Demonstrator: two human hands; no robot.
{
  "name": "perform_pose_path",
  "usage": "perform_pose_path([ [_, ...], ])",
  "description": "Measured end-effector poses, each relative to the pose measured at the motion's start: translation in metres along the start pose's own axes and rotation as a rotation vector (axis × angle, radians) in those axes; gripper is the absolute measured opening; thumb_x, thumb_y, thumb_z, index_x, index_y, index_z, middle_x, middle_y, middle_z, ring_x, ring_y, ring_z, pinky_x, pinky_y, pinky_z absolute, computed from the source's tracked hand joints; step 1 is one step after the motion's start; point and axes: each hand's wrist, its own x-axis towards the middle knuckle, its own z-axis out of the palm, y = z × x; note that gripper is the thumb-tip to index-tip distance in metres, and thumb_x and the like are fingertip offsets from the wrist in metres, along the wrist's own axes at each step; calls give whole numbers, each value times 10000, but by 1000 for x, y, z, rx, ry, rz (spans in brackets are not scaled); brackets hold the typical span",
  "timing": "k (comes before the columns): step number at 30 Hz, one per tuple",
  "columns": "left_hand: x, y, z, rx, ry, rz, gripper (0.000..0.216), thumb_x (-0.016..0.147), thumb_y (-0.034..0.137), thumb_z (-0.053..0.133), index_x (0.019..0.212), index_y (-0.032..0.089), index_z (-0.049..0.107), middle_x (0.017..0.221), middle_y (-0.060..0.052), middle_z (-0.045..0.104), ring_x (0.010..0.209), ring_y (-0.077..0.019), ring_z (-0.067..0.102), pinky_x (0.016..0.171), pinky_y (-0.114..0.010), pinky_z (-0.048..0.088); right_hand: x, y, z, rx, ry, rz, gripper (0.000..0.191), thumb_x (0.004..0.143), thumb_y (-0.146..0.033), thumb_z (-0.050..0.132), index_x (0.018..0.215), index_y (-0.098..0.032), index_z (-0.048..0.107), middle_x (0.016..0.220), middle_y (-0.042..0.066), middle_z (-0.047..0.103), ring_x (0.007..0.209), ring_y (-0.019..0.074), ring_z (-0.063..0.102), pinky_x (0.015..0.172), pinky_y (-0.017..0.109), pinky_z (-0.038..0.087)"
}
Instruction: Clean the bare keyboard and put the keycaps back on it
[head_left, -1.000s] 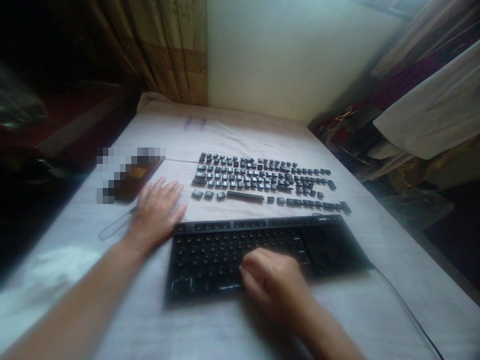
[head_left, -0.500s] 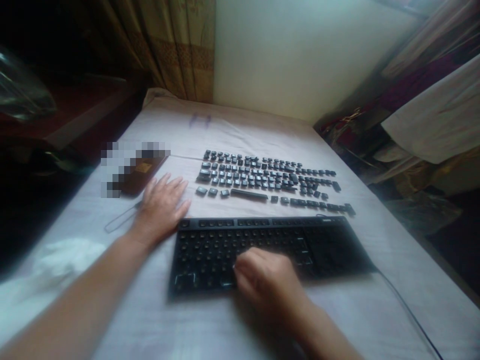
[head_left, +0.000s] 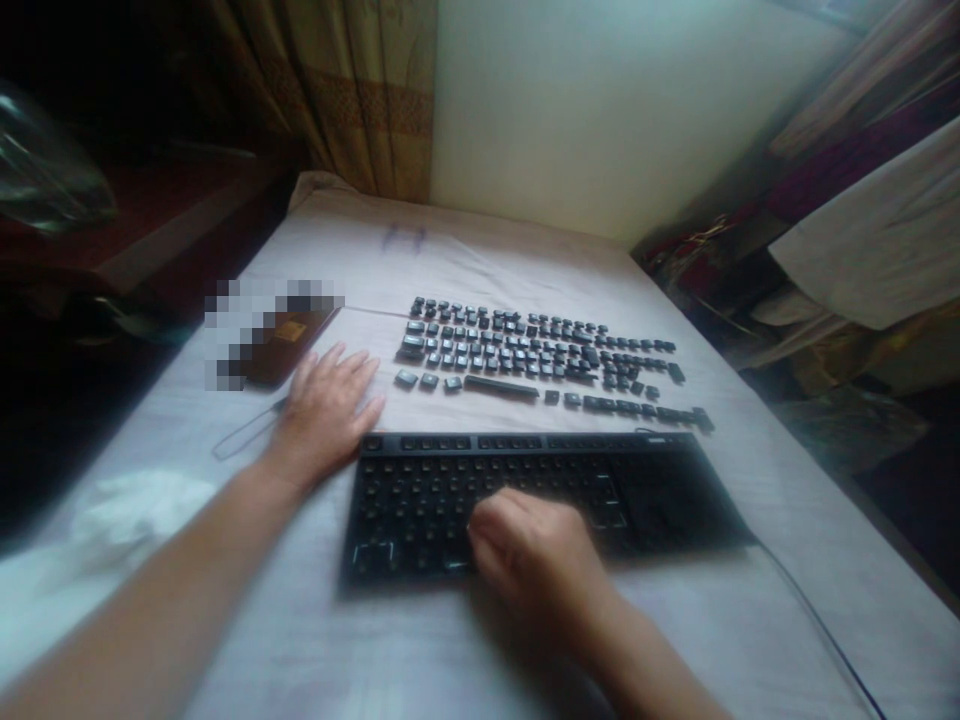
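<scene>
A black computer keyboard (head_left: pixel 660 500) with its keycaps off lies in front of me, its bare key posts showing. Over the keys' lower middle, my right hand (head_left: pixel 529 550) is closed, fingertips pinched together; whatever they hold is hidden or too small to name. My left hand (head_left: pixel 326 410) rests flat on the sheet by the keyboard's upper left corner, fingers spread and holding nothing. Beyond the keyboard, loose black keycaps (head_left: pixel 517 350) stand in rows on the cloth, with the long spacebar cap (head_left: pixel 501 387) in the nearest row.
Left of the keycaps lies a brown phone-like object (head_left: pixel 289 335), partly blurred out. A bent wire tool (head_left: pixel 244 432) lies beside my left wrist. White crumpled cloth (head_left: pixel 139 515) is at left. The keyboard's cable (head_left: pixel 810 610) trails off to the lower right across the bed sheet (head_left: pixel 510 235).
The view has shifted slightly. My right hand stays pinched over the same part of the keyboard, and my left hand remains flat on the sheet.
</scene>
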Motion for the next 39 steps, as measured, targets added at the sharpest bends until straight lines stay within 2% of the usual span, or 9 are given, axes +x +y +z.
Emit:
perform_pose_path([
  [6,-1,0,0,-16,-2,-9,560,968,433,302,1405,148,506,1485,-127,529,1468,-309,350,1241,-495,195,-2,3,-6,117,4,15,147,838,-103,548,746,-187,626,632,-14,625,534,102,563,547,195,368],
  [11,-1,1,-1,-38,0,-14,539,960,417,339,1397,153,511,1480,-134,532,1461,-324,361,1236,-524,202,0,4,-11,162,61,-1,133,837,-109,557,759,-181,637,612,-17,617,508,93,547,529,187,374],
  [16,-1,-1,1,-33,15,9,558,973,425,297,1396,128,507,1473,-161,532,1456,-345,363,1226,-544,208,2,-1,-5,180,16,-21,135,832,-105,553,758,-175,643,639,-3,642,540,105,575,549,194,390],
  [27,-1,-1,2,-29,39,16,524,967,413,338,1397,160,497,1462,-134,550,1442,-331,383,1219,-548,223,8,-7,12,-28,9,-77,161,766,-78,529,683,-199,594,622,-16,630,519,112,537,533,245,293],
  [39,0,-1,3,-28,22,7,565,959,407,340,1394,98,525,1459,-162,546,1441,-350,378,1214,-555,235,9,-7,10,-8,-22,-45,156,766,-76,544,682,-197,595,630,-17,635,526,110,551,530,233,295],
])
